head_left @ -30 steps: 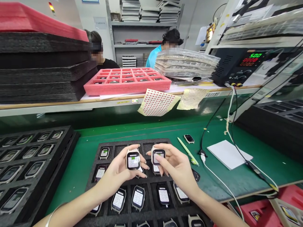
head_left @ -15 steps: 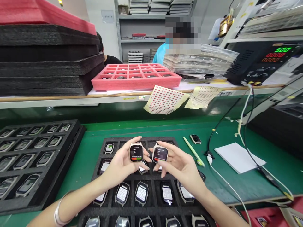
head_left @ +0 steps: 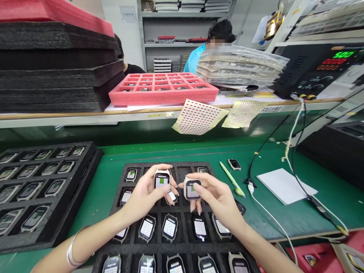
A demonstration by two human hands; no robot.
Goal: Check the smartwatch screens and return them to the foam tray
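Note:
My left hand (head_left: 149, 189) is closed round a smartwatch case (head_left: 162, 178) without a strap, its thumb on the lit screen. A second strapless smartwatch (head_left: 192, 189) is gripped in my right hand (head_left: 216, 193), whose thumb also rests on the glass. Both screens show white and green blocks and face me. Below the hands lies a black foam tray (head_left: 155, 249) with rows of similar watches, many with lit white screens. One watch (head_left: 171, 197) in the tray is partly covered by my left fingers.
Another foam tray of watches (head_left: 61, 203) sits at the left. To the right lie a green pen (head_left: 231, 179), a single watch (head_left: 234, 164), white paper (head_left: 286, 185) and cables. A red foam tray (head_left: 163, 99) and a power supply (head_left: 309, 72) stand on the shelf. Two people are beyond it.
Both held watch screens went from dark pages with red and green buttons to white and green blocks. My left thumb moved onto its screen, and my right thumb shifted up its glass.

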